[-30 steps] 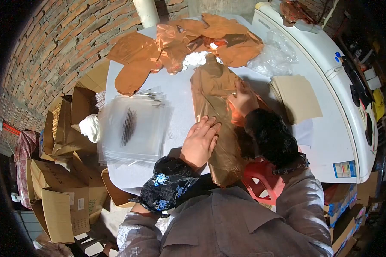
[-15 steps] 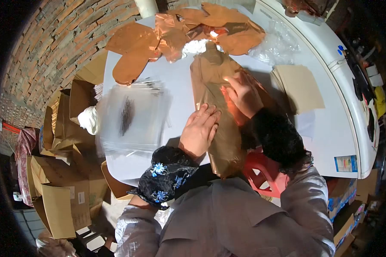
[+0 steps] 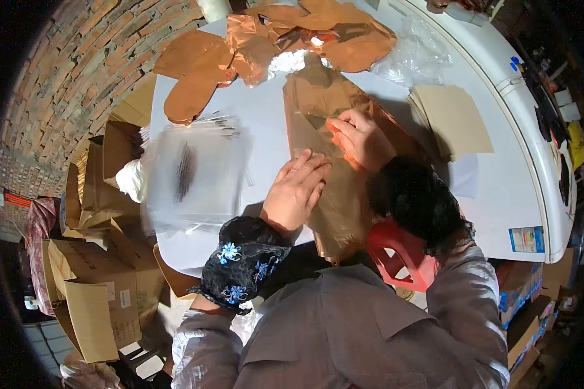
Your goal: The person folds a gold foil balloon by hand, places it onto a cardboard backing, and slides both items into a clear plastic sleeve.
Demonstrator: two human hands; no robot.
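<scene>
A long, flat piece of copper-coloured foil lies lengthwise on the white table, its near end reaching over the table's front edge. My left hand rests flat on its left side, fingers stretched out and close together. On the foil's right half is my right hand, with fingers curled together at a raised, reddish-lit fold of the foil; the fingertips are partly hidden. Left of my left hand lies a stack of clear plastic bags.
More copper foil shapes lie at the table's back, beside crumpled clear plastic. Beige card sheets are at the right. A red stool stands under the front edge. Open cardboard boxes crowd the left; a white appliance borders the right.
My right hand has shifted slightly down and its fingers have curled in at the foil. My left hand stays flat on the foil. The whole view has shifted a little.
</scene>
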